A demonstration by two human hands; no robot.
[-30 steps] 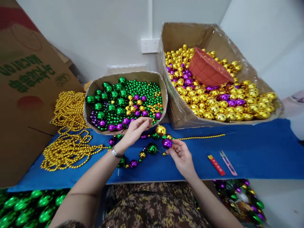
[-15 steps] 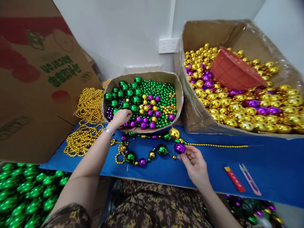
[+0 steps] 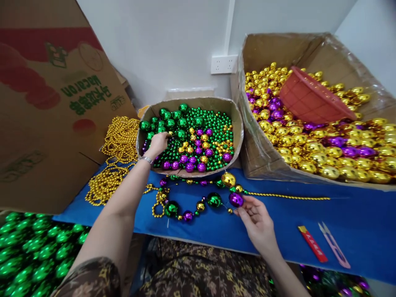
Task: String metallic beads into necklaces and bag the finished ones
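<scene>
Head view: the left hand (image 3: 159,142) is stretched forward into the small carton (image 3: 238,128), which is placed just behind the bead strand (image 3: 188,208), probably so that loose balls can be reached without leaning. The arm is almost straight, the wrist is bent slightly down, and the fingers are curled over the green balls (image 3: 173,123); whether one is gripped cannot be told. The right hand (image 3: 256,220) is held low over the blue cloth (image 3: 355,218), palm turned partly up, with thumb and forefinger closed narrowly on the strand's end, just beside its purple ball (image 3: 236,199). This end seems to be pinched so that the threaded balls are not lost from it. The strand is laid in a loop on the cloth, between the carton and the body. A red knife (image 3: 312,249) and pink snips (image 3: 334,245) are laid to the right, well apart from both hands.
</scene>
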